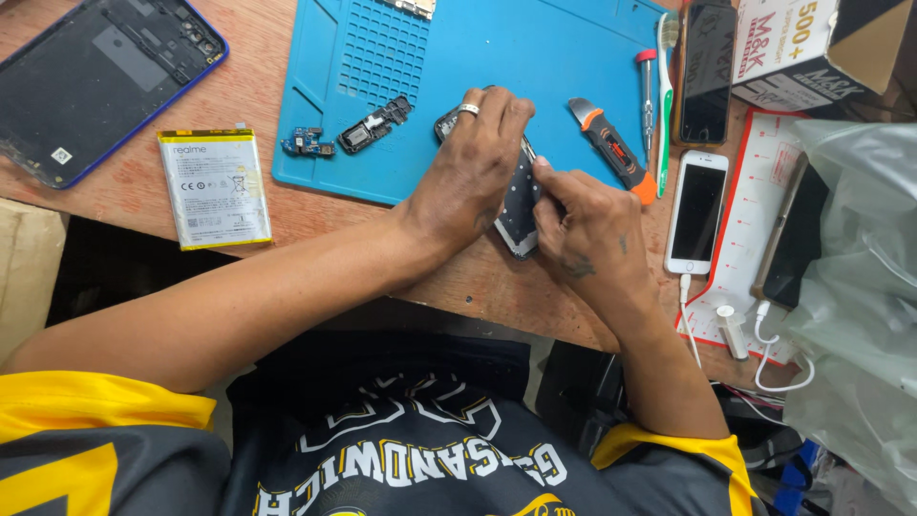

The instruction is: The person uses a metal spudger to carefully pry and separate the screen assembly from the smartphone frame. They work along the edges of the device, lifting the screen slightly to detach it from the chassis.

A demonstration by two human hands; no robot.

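one white box (pixel 812 38), top right

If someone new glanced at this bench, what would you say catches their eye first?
Most likely the two hands at the centre: the left hand and right hand grip a dark phone part at the edge of the bright blue work mat. Next, the yellow-edged white battery and opened phone shell lying on the wooden table to the left.
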